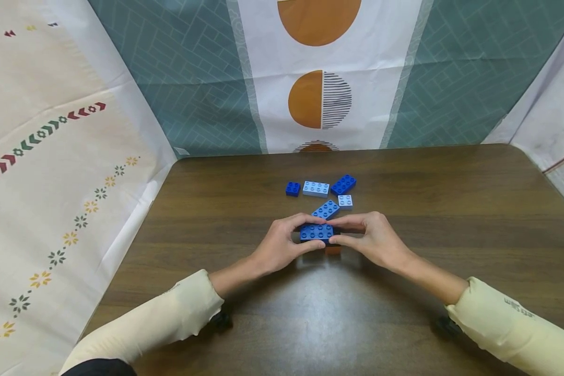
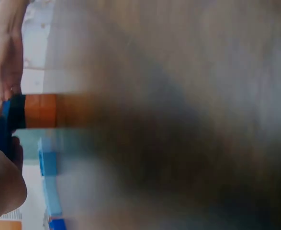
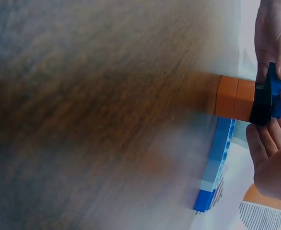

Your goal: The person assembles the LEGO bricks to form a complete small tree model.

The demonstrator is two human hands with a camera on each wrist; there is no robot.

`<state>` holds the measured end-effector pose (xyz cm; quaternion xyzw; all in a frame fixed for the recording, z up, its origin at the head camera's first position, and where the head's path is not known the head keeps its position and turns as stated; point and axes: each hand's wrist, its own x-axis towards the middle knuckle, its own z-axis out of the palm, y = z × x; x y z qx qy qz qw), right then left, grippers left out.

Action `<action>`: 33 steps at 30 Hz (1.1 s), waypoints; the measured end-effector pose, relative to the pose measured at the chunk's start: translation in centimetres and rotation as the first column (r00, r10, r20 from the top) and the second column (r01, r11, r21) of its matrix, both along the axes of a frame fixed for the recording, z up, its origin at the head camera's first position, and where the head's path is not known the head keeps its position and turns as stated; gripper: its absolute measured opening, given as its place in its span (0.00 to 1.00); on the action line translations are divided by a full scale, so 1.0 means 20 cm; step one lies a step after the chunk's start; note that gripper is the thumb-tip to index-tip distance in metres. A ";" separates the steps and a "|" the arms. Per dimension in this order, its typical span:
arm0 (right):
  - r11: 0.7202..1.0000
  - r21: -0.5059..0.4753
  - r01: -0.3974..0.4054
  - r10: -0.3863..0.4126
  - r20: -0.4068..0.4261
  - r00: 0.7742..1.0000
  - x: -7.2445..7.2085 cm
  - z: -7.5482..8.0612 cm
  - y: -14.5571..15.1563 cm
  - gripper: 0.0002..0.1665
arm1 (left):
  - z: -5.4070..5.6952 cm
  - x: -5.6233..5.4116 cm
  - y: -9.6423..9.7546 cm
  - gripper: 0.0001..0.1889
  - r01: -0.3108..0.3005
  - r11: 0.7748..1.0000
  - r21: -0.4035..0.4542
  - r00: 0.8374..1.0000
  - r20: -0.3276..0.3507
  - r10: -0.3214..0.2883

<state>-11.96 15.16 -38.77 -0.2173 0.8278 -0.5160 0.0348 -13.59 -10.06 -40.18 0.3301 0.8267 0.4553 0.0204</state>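
A blue toy building brick with studs lies on top of a small stack at the middle of the table. My left hand pinches its left part between thumb and fingers. From the other side, my right hand pinches the brick's right end, thumb in front and fingers behind. Under it in the right wrist view is a black brick, and below that, orange bricks stand on the table. The blue brick juts out sideways past the black one.
Just behind the stack lie a medium-blue brick and a small pale brick. Farther back are a small dark-blue brick, a light-blue brick and a longer dark-blue brick. Patterned cloth hangs beyond the wooden table.
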 end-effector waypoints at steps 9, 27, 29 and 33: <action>1.000 -0.024 0.006 -0.005 0.042 0.999 0.00 -0.01 0.01 0.20 | -0.05 0.02 0.04 0.19 -0.071 0.995 0.063 0.997 -0.021 0.073; 0.994 -0.013 -0.107 0.108 0.125 0.986 -0.16 0.01 0.10 0.21 | -0.02 0.02 0.03 0.19 -0.065 0.998 0.009 0.993 -0.094 0.066; 0.995 -0.042 -0.090 0.094 0.108 0.990 -0.20 0.01 0.12 0.24 | -0.02 0.02 0.03 0.19 -0.067 0.998 0.004 0.993 -0.092 0.067; 0.999 -0.045 -0.028 0.031 0.072 0.997 -0.29 0.01 0.14 0.34 | -0.01 0.02 0.04 0.19 -0.076 0.997 -0.004 0.994 -0.084 0.075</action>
